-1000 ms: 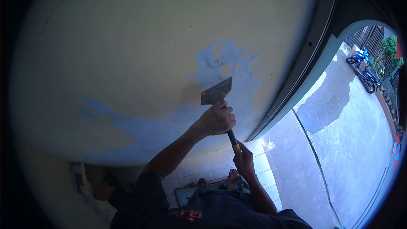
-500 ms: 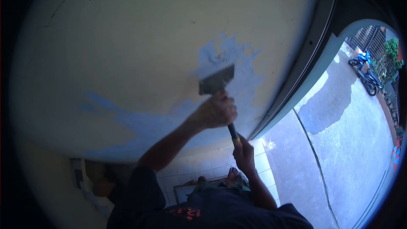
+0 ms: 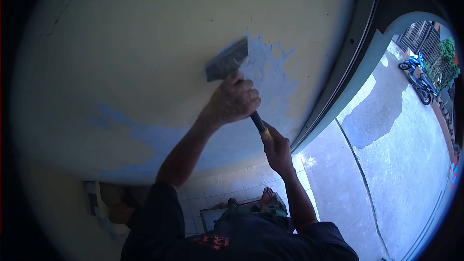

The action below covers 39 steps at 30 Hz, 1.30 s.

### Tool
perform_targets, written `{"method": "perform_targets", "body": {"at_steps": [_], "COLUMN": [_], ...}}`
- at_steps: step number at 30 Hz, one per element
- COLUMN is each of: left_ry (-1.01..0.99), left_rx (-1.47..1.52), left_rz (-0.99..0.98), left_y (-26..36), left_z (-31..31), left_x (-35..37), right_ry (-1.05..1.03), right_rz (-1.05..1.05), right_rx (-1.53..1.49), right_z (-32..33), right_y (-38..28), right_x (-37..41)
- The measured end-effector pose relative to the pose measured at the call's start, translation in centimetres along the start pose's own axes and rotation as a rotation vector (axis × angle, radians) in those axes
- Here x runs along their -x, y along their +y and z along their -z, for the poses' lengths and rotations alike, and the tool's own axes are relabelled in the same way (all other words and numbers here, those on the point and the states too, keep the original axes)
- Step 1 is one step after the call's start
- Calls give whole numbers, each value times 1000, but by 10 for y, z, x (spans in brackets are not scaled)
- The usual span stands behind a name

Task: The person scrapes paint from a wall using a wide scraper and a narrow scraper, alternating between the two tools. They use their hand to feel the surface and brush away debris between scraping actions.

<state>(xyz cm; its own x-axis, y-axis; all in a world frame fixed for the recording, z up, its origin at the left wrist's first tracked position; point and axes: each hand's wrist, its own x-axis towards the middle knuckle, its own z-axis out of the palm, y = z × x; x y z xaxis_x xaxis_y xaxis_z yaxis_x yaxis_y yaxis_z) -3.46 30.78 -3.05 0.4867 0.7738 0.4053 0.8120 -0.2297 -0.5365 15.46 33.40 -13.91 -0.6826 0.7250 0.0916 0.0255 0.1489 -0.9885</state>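
Scraper (image 3: 226,60) pressed to wall (image 3: 145,43), centre of frame, blade at upper left edge of blue patch (image 3: 270,77). Long axis slanting lower right to upper left. Left hand (image 3: 233,100) clenched just below blade, nearer; right hand (image 3: 276,149) closed round handle end.

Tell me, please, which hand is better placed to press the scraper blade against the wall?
Left hand, probably: it grips the scraper right behind the blade; the right hand holds the handle's end.
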Motion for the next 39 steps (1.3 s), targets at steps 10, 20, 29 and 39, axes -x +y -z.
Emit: {"method": "perform_targets", "body": {"at_steps": [10,20,29,39], "left_ry": [-122,4,-96,-164], "left_rx": [168,-32,142,133], "left_rz": [-83,-137,-168,-174], "left_y": [54,-1,39,37], "left_z": [-49,-2,-55,-26], "left_x": [30,-17,9,2], "right_ry": [14,45,9,27], "right_rz": [-309,-20,-201,-246], "right_rx": [-64,-64,-190,-232], "right_z": [-16,-2,-16,-13], "right_y": [53,10,64,41], "right_x": [55,19,42,55]}}
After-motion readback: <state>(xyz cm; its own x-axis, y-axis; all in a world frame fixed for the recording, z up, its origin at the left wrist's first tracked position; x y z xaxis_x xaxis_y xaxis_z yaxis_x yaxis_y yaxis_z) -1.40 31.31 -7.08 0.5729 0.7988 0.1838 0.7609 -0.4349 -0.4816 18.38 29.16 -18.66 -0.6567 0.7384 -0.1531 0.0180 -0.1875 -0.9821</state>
